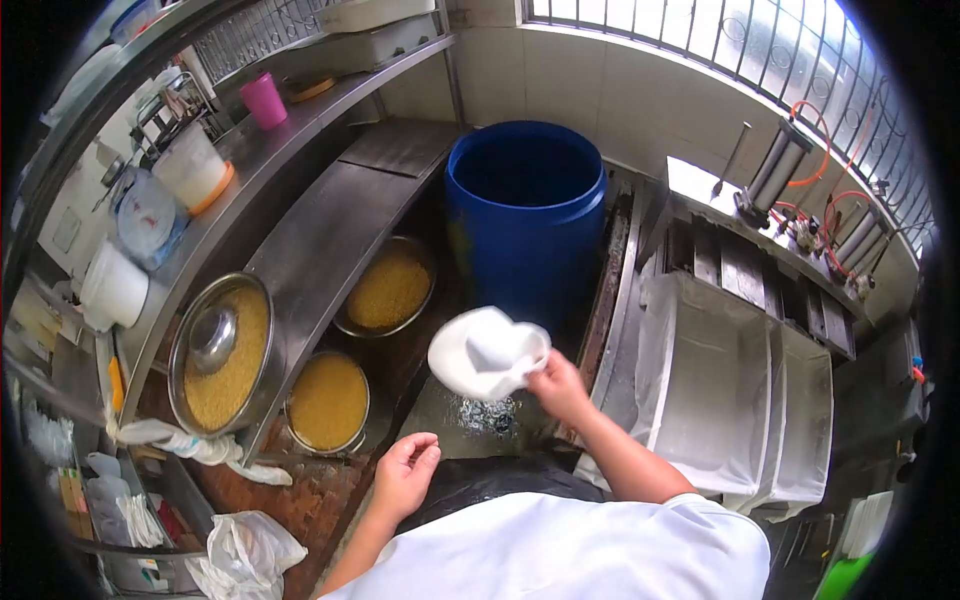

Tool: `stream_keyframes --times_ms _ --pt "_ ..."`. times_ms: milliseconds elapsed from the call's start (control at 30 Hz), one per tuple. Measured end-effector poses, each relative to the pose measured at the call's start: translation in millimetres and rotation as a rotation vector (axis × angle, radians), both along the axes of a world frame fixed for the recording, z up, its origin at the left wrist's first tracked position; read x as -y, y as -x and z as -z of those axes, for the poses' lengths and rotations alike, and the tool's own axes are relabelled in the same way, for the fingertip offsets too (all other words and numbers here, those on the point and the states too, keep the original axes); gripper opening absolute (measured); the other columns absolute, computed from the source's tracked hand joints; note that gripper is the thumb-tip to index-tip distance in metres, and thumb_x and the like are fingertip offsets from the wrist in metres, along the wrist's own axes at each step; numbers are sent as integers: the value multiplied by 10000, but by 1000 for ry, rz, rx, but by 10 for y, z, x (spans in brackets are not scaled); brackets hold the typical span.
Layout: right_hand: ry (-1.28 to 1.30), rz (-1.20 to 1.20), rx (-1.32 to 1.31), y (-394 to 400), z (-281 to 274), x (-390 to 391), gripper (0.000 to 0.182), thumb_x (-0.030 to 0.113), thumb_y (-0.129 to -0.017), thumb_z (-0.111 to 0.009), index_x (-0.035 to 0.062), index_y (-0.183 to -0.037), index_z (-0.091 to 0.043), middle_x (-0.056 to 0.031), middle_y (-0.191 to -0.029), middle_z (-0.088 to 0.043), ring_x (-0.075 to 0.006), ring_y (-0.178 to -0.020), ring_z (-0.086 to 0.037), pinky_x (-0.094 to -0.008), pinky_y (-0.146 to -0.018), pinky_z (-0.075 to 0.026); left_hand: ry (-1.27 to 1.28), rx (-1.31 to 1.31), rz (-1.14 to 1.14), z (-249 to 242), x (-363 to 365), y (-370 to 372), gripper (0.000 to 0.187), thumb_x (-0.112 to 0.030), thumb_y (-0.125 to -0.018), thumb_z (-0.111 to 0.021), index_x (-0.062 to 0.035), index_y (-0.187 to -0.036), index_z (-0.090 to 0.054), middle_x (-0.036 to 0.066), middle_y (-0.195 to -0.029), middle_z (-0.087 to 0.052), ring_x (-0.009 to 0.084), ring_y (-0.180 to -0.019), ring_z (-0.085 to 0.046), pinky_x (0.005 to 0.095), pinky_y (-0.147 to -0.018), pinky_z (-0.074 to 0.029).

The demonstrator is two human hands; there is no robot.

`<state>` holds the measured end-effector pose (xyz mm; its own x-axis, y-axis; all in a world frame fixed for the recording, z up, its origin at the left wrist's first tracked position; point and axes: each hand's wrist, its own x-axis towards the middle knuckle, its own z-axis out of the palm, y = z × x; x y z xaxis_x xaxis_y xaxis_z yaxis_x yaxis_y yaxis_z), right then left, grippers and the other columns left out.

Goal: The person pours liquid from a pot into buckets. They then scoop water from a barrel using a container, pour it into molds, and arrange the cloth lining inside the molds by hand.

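Note:
My right hand [560, 388] grips a white plastic scoop [462, 352] by its near right end. The scoop is tilted and slightly blurred, held in front of a tall blue barrel [525, 240]. Below it, a wet, glinting patch [487, 415] shows on the floor. My left hand [407, 474] hangs lower and to the left, its fingers curled in toward the thumb with nothing visible in them. Nearest to it is a metal pot [328, 402] of yellowish soaked grains or beans.
A metal basin [380, 285] of yellow grains stands behind the pot. Another basin [228, 355], with a metal bowl [213, 338] inside, rests at left by a steel shelf [310, 225]. Cloth-lined boxes [710, 380] stand at right, below pneumatic cylinders [775, 175]. A white bag [250, 550] lies lower left.

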<state>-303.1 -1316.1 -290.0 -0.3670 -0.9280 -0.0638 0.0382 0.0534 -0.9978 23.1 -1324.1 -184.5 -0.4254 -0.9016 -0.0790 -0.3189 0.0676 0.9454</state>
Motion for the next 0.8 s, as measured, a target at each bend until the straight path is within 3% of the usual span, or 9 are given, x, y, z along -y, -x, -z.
stream_keyframes --times_ms 67,133,200,300,333,533,600,667,800 --pt "297 168 -13 397 -216 439 360 102 -1016 -666 21 -1361 -607 -73 -1273 -702 -155 -1183 -639 -355 -1018 -513 80 76 48 23 360 83 267 -178 -990 -728 14 -1175 -708 107 -1071 -725 172 -944 -700 311 -840 -570" --pt "454 353 -296 677 -706 828 363 114 -1025 -658 18 -1370 -596 -103 -1288 -700 -179 -1195 -646 -355 -1027 -506 103 93 96 63 750 160 269 -175 -976 -736 5 -1173 -711 133 -1100 -721 203 -943 -705 321 -840 -568" --pt "440 500 -602 1012 -972 1274 370 126 -1027 -661 17 -1372 -587 -138 -1252 -712 -216 -1181 -667 -359 -1010 -509 84 69 110 152 1180 202 262 -180 -979 -733 2 -1166 -714 134 -1087 -728 216 -932 -708 332 -833 -570" --pt "362 656 -591 1377 -1091 2049 361 174 -1026 -676 19 -1343 -601 -149 -1159 -735 -232 -1098 -693 -353 -956 -515 75 52 104 354 1844 293 246 -176 -985 -726 10 -1145 -718 124 -1052 -732 192 -905 -701 319 -816 -566" --pt "374 637 -454 1550 -959 2339 344 181 -1024 -679 14 -1317 -611 -145 -1129 -745 -234 -1064 -704 -351 -935 -522 43 11 99 420 2079 325 235 -174 -990 -721 10 -1135 -722 112 -1027 -735 177 -890 -696 311 -806 -563" --pt "272 659 -581 1995 -656 3568 336 242 -1006 -684 11 -1248 -649 -179 -1059 -755 -288 -1012 -731 -377 -884 -538 -101 -78 128 270 3469 558 198 -165 -1021 -683 9 -1107 -720 67 -972 -734 142 -861 -686 294 -789 -554" --pt "37 616 -667 2055 -699 3928 360 271 -987 -681 8 -1232 -657 -204 -1079 -749 -334 -1032 -731 -407 -904 -539 -88 -113 102 261 3911 645 191 -170 -1005 -699 2 -1081 -733 89 -938 -746 164 -847 -692 308 -767 -553" --pt "-129 512 -852 2188 -670 4263 347 253 -966 -675 1 -1201 -649 -259 -1125 -727 -431 -1098 -697 -472 -933 -531 23 -36 121 260 4242 710 193 -183 -1005 -692 -1 -1052 -734 124 -937 -746 204 -844 -708 332 -763 -556" --pt "-321 125 -1081 2671 -243 5071 361 236 -931 -721 -15 -1179 -643 -296 -1075 -725 -476 -1064 -691 -524 -903 -551 7 -22 83 293 4647 820 205 -197 -1016 -687 -7 -1070 -741 105 -977 -752 178 -893 -709 334 -812 -567"
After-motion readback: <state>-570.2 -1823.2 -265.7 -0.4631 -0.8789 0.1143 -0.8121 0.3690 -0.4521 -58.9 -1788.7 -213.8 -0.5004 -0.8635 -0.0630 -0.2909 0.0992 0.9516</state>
